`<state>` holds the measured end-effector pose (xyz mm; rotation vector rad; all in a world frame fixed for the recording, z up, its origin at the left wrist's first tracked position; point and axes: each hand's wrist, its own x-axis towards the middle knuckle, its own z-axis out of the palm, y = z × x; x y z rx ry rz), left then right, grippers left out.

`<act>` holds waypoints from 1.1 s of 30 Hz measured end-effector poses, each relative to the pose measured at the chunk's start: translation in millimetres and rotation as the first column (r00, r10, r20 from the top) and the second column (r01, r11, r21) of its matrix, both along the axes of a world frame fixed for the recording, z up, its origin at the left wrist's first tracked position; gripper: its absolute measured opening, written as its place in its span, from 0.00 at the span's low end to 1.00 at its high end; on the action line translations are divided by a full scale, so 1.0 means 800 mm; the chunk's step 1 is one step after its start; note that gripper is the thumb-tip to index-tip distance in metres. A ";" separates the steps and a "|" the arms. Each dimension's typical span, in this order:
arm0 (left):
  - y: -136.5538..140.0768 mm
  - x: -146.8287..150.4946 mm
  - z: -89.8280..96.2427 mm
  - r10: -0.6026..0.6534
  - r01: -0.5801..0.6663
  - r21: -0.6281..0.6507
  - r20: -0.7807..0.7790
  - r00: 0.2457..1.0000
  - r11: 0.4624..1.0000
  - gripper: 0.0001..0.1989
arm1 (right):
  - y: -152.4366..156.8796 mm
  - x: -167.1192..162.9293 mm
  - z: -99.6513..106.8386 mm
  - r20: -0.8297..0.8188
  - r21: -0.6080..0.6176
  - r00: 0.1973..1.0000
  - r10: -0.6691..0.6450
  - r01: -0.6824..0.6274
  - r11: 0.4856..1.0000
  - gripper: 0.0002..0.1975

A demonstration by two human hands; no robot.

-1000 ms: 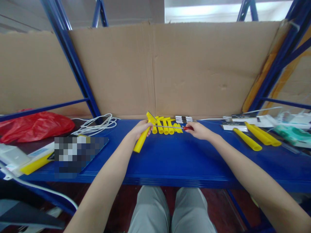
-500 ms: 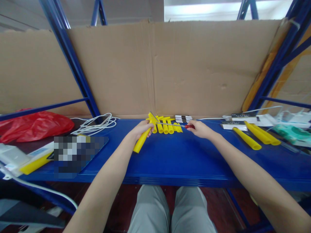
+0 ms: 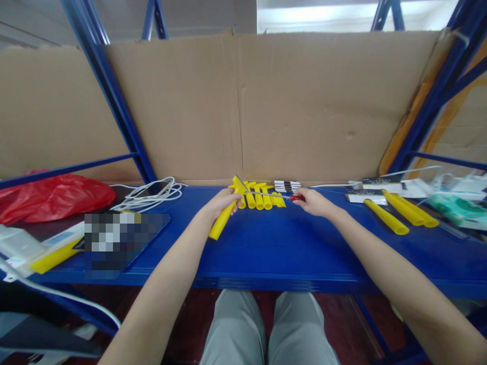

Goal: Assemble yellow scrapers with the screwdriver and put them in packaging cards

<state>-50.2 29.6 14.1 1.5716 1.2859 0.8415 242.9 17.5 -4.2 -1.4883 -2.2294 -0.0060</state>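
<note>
My left hand (image 3: 223,202) is closed around the handle of a yellow T-shaped scraper (image 3: 221,221), whose head tilts up above my fingers with a thin dark edge on top. Closed on the red handle of a screwdriver (image 3: 272,195) is my right hand (image 3: 312,202). The long metal shaft points left, and its tip meets the scraper near the head; the exact contact is too small to make out. Behind the shaft lie several more yellow T-shaped pieces (image 3: 259,203) in a row, with small yellow parts (image 3: 279,201) at their right end.
Small white-and-black packs (image 3: 287,186) lie by the cardboard panel (image 3: 304,111). Yellow tubes (image 3: 388,218) and boxes (image 3: 367,196) are on the right of the blue table (image 3: 281,248). At left are a white cable (image 3: 163,195), a red plastic bag (image 3: 57,196) and a blurred-out flat object (image 3: 117,246).
</note>
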 end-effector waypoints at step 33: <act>-0.025 0.027 0.005 0.024 -0.026 0.083 0.017 1.000 0.996 0.08 | -0.034 0.004 0.030 0.233 0.221 0.972 -0.035 -0.018 0.975 0.10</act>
